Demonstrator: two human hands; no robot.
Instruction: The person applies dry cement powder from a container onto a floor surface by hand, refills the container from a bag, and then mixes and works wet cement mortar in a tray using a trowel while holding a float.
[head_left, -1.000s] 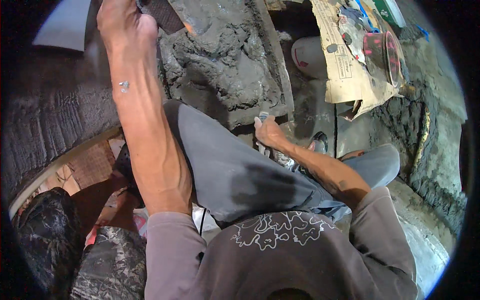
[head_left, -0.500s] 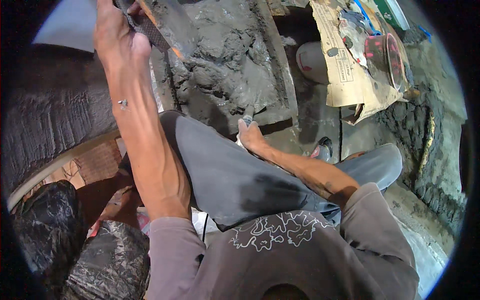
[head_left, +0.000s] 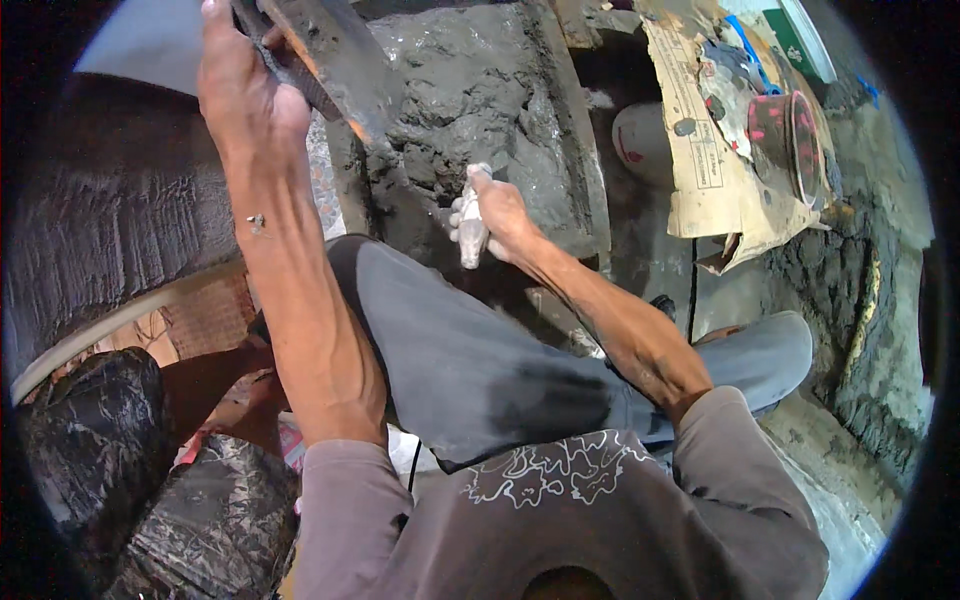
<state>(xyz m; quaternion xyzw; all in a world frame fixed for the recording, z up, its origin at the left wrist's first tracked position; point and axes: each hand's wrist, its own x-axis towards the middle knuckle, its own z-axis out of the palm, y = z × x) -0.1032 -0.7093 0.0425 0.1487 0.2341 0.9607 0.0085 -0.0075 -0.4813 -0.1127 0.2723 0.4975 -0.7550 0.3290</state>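
My left hand [head_left: 255, 95] is closed round a mortar-smeared board [head_left: 335, 60] with a dark textured side and a worn orange edge. That board tilts over the left side of a trough [head_left: 582, 130] of wet grey mortar [head_left: 455, 65]. Above the trough's near end, my right hand [head_left: 503, 215] grips the pale, mortar-caked handle [head_left: 471, 240] of what looks like a trowel. The butt of the handle points back toward me. The blade is hidden among the mortar and behind my fingers.
A torn cardboard sheet [head_left: 690, 190] on the right bears a pink-spotted dark tub [head_left: 785, 140]. A white rounded container [head_left: 640, 140] stands between it and the trough. At left lies a ridged mortar-coated surface [head_left: 110, 200], with black plastic bags [head_left: 210, 520] below.
My right hand has moved up and away from me over the mortar, with the trowel handle now swung toward me. The left hand and board have shifted slightly right.
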